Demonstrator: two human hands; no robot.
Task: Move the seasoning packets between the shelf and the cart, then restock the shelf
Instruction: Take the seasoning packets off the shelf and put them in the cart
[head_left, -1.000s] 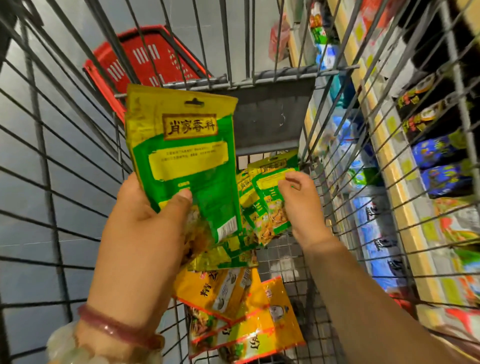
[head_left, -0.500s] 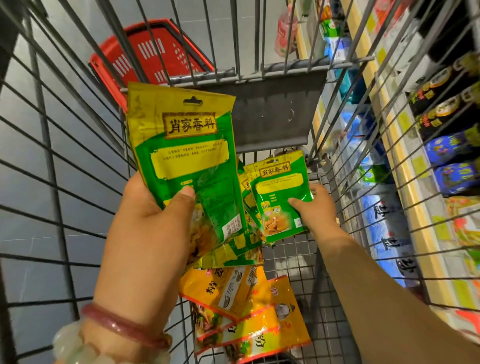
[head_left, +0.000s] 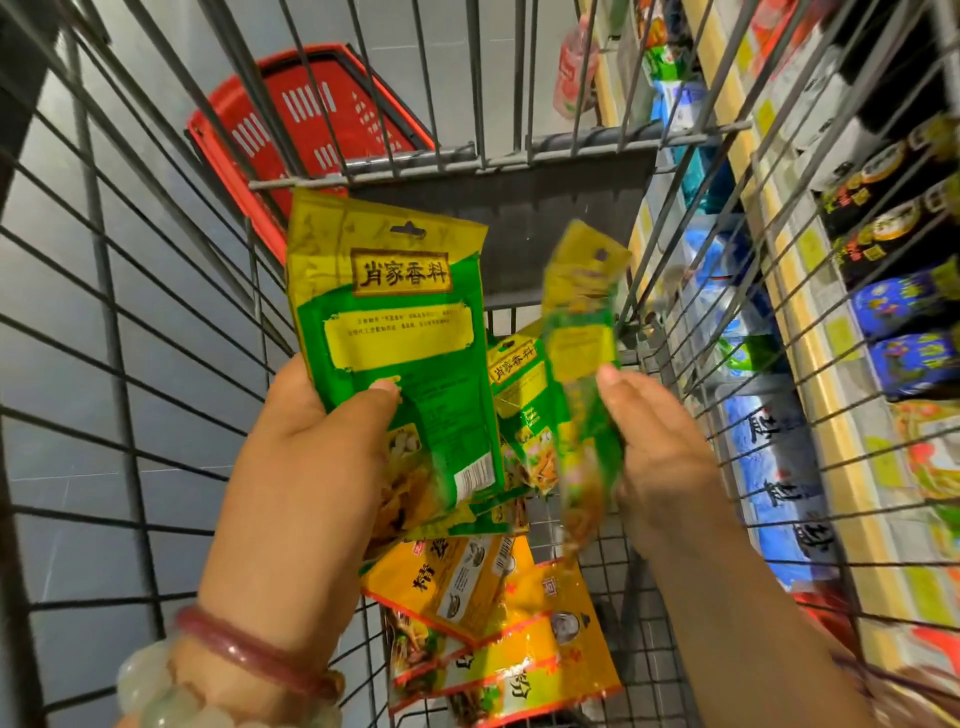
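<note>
My left hand (head_left: 311, 457) grips a green and yellow seasoning packet (head_left: 395, 332) upright over the wire cart (head_left: 130, 364), thumb across its front. My right hand (head_left: 660, 441) pinches a second green packet (head_left: 582, 364), blurred and turned nearly edge-on, lifted beside the first. More green packets (head_left: 519, 395) lie below them in the cart. Orange-yellow packets (head_left: 498, 639) lie on the cart floor nearer me. The shelf (head_left: 831, 332) runs along the right behind the cart's wire side.
A red plastic basket (head_left: 311, 130) sits on the grey floor beyond the cart's far left corner. The shelf holds blue-white bags (head_left: 769, 457) low down and dark blue packs (head_left: 904, 312) higher up. A grey panel (head_left: 545, 208) closes the cart's far end.
My right hand has picked a green packet off the pile in the cart and raised it toward the left-hand packet, turning it on edge. My left hand stays about where it was.
</note>
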